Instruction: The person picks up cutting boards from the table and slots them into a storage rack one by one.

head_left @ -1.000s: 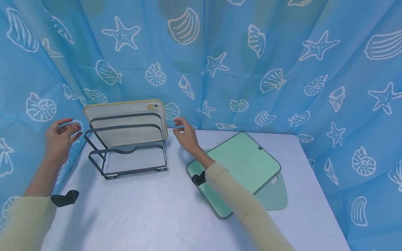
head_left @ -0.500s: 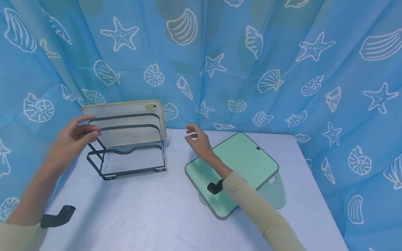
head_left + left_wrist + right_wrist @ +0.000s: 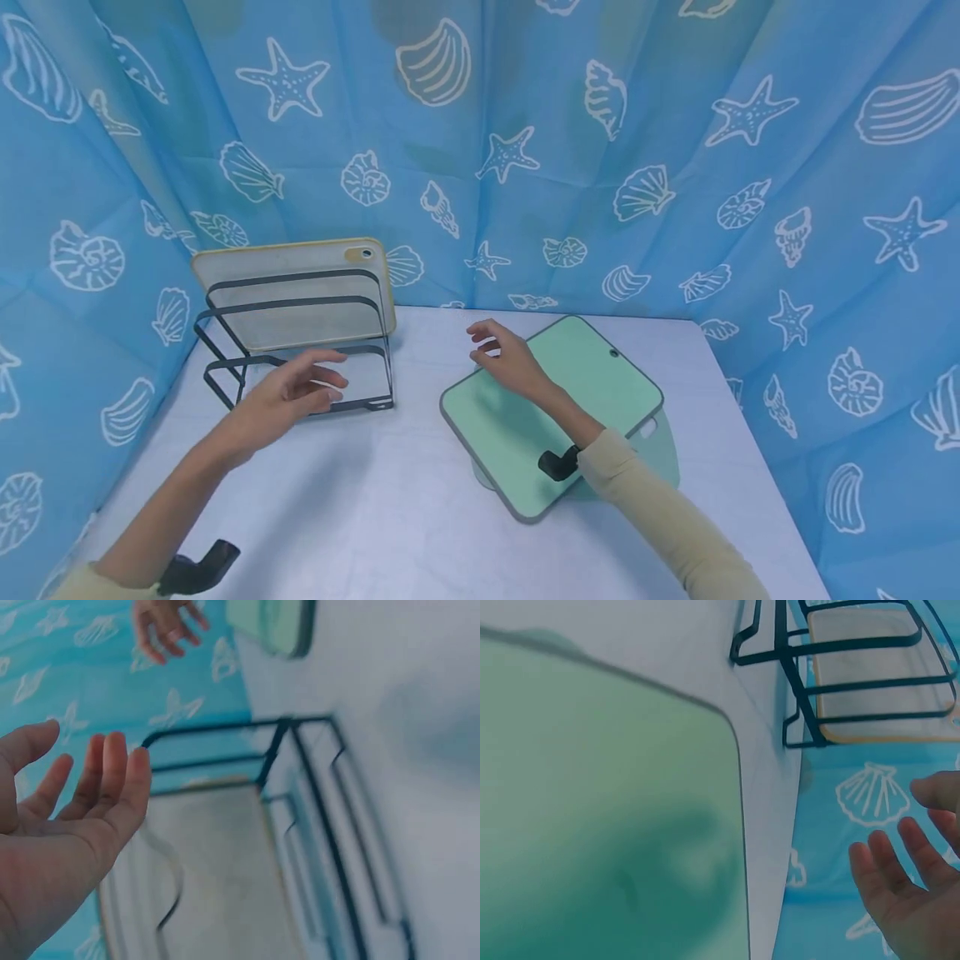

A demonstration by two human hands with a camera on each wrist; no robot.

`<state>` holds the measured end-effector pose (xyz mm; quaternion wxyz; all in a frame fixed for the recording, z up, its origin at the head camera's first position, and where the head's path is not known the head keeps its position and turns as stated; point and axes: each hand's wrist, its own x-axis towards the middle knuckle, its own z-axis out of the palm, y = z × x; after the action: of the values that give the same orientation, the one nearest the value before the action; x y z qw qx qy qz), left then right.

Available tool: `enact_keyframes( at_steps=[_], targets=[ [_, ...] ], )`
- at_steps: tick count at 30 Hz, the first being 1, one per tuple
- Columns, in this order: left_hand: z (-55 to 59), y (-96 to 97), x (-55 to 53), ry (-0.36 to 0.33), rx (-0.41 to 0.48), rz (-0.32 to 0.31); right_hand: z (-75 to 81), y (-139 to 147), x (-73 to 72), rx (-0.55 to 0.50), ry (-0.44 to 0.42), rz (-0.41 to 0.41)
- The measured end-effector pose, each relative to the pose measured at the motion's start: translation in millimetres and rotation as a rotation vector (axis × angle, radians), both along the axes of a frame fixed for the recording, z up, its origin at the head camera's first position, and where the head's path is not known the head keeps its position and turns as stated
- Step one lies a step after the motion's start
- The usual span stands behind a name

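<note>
A black wire rack (image 3: pixel 292 302) stands at the left of the table with a white cutting board (image 3: pixel 300 326), edged in yellow, upright in its back slot. My left hand (image 3: pixel 281 398) hovers in front of the rack with loosely bent fingers and holds nothing. Over the far left edge of a light green cutting board (image 3: pixel 577 383) with a grey rim is my right hand (image 3: pixel 510 358), also relaxed and holding nothing. That board lies flat, turned askew on top of a duller green board (image 3: pixel 662 454), which is mostly hidden.
A white cloth covers the table (image 3: pixel 405 517). Blue curtains (image 3: pixel 480 150) with white shells and starfish hang behind it and along both sides. A black wrist strap piece (image 3: pixel 201 568) sticks out from the left forearm, and a similar one (image 3: pixel 558 463) from the right.
My left hand has swung from left of the rack rightward to its front. My right hand has drawn back from beside the rack to above the light green board. The boards lie as before.
</note>
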<state>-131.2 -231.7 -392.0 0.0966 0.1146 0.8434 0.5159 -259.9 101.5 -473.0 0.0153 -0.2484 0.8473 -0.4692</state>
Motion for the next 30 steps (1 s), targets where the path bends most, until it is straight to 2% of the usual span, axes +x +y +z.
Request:
enact_keyframes(
  at_steps=[4, 8, 16, 24, 30],
  targets=[
    [-20.4, 16.0, 2.4, -0.095, 0.037, -0.01, 0.5, 15, 0.8, 0.039, -0.023, 0.007],
    [-36.0, 29.9, 4.2, -0.182, 0.086, -0.005, 1.2, 30, 2.9, 0.056, -0.045, 0.006],
    [-63.9, 57.6, 8.5, -0.298, 0.214, 0.038, -5.6, 60, 11.9, 0.08, -0.094, -0.008],
    [-81.8, 80.5, 8.8, -0.391, 0.287, 0.098, -8.5, 90, 18.2, 0.136, -0.12, -0.022],
    [-94.3, 97.0, 5.3, -0.463, 0.348, 0.128, -14.0, 115, 14.9, 0.167, -0.142, -0.024]
  ],
)
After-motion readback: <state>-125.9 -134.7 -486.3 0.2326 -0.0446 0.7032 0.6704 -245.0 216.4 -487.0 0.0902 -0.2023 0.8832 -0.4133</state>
